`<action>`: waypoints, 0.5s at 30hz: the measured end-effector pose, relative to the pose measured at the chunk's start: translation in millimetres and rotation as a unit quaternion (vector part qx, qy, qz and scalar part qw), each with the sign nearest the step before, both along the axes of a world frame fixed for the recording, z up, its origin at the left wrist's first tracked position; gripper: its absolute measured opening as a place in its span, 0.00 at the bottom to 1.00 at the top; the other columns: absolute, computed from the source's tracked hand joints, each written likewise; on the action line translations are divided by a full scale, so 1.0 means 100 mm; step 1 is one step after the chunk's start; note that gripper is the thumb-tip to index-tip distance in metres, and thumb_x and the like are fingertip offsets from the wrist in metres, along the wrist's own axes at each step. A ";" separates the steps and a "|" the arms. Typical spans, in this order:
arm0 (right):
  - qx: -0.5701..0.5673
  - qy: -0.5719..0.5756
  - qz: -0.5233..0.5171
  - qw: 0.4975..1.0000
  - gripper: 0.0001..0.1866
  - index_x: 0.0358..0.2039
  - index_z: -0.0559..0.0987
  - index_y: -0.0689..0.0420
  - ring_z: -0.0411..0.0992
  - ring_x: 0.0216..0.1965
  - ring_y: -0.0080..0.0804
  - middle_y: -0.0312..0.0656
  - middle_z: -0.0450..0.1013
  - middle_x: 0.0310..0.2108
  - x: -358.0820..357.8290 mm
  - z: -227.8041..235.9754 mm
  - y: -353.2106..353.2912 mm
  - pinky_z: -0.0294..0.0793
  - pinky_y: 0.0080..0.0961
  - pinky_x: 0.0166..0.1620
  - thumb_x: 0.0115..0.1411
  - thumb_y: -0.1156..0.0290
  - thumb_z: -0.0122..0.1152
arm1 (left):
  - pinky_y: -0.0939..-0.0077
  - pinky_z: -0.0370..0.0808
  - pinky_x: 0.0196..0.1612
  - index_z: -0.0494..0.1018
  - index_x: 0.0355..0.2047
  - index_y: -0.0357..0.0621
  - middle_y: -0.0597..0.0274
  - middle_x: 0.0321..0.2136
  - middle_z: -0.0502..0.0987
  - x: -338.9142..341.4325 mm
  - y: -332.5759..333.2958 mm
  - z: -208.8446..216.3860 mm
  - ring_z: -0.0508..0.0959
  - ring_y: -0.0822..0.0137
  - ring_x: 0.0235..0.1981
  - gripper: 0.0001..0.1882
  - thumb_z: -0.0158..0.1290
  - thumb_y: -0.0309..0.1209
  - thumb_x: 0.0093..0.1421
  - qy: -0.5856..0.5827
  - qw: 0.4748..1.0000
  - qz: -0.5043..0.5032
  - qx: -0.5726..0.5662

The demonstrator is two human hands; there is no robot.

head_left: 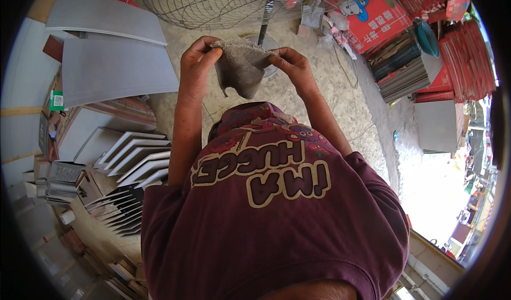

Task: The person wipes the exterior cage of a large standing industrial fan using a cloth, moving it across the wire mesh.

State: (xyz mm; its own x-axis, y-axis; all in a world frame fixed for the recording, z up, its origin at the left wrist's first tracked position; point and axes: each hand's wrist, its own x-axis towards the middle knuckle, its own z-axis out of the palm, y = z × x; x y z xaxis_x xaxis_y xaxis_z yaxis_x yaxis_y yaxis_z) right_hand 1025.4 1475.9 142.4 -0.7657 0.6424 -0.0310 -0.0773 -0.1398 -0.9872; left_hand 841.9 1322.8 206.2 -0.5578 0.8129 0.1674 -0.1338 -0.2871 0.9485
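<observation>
A greyish-brown cloth (239,66) hangs between my two hands, out in front of my body. Its upper left corner is pinched between the thumb and fingers of my left hand (198,63). My right hand (293,66) grips the cloth's upper right edge the same way. Below the hands the fabric sags in a loose fold with a ragged lower edge. It looks rough, like a worn rag.
A large wire-caged fan (213,5) on a dark pole stands just beyond the cloth. Grey panels (117,71) lie stacked at the left, above upright white panels (138,151). Red flat cartons (463,66) and a red printed box (367,18) fill the far right.
</observation>
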 end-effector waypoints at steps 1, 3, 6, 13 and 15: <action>0.003 0.009 -0.013 1.000 0.09 0.38 0.75 0.61 0.69 0.38 0.19 0.34 0.74 0.34 0.03 0.03 0.02 0.68 0.18 0.45 0.57 0.74 0.60 | 0.87 0.63 0.37 0.72 0.37 0.36 0.71 0.30 0.71 -0.02 -0.01 -0.01 0.67 0.81 0.31 0.08 0.52 0.24 0.56 0.006 1.000 0.008 -0.001; 0.009 0.030 -0.038 0.999 0.08 0.36 0.76 0.61 0.70 0.37 0.18 0.33 0.74 0.33 0.08 0.17 0.05 0.68 0.17 0.44 0.57 0.74 0.60 | 0.87 0.63 0.36 0.72 0.37 0.35 0.72 0.29 0.71 -0.07 -0.04 -0.09 0.67 0.81 0.31 0.08 0.53 0.24 0.57 0.039 0.999 0.027 -0.010; 0.050 0.060 -0.057 0.995 0.08 0.37 0.75 0.61 0.69 0.35 0.17 0.32 0.73 0.33 0.10 0.47 0.03 0.67 0.15 0.41 0.57 0.74 0.60 | 0.87 0.64 0.35 0.73 0.38 0.35 0.72 0.29 0.71 -0.12 -0.05 -0.13 0.66 0.81 0.31 0.09 0.55 0.26 0.57 0.063 0.997 0.047 -0.010; 0.100 0.074 -0.073 0.990 0.07 0.37 0.74 0.61 0.67 0.34 0.14 0.30 0.72 0.31 0.11 0.71 0.03 0.66 0.13 0.39 0.58 0.74 0.59 | 0.87 0.65 0.35 0.73 0.39 0.34 0.71 0.30 0.72 -0.12 -0.01 -0.10 0.68 0.81 0.31 0.10 0.56 0.27 0.57 0.048 0.997 0.056 0.002; 0.106 0.078 -0.075 0.988 0.07 0.37 0.74 0.61 0.67 0.33 0.14 0.30 0.72 0.31 0.11 0.74 0.03 0.66 0.13 0.38 0.58 0.75 0.59 | 0.87 0.65 0.35 0.73 0.39 0.34 0.71 0.29 0.72 -0.14 0.01 -0.09 0.68 0.81 0.31 0.11 0.56 0.26 0.57 0.049 0.997 0.056 -0.001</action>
State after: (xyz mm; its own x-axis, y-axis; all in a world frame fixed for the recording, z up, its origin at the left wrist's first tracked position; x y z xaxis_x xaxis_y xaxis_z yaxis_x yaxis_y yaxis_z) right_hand 1036.3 1478.4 216.3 -0.6468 0.7279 0.2277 -0.2355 0.0934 -0.9674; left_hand 828.1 1323.4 197.2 -0.6253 0.7474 0.2243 -0.0075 -0.2932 0.9560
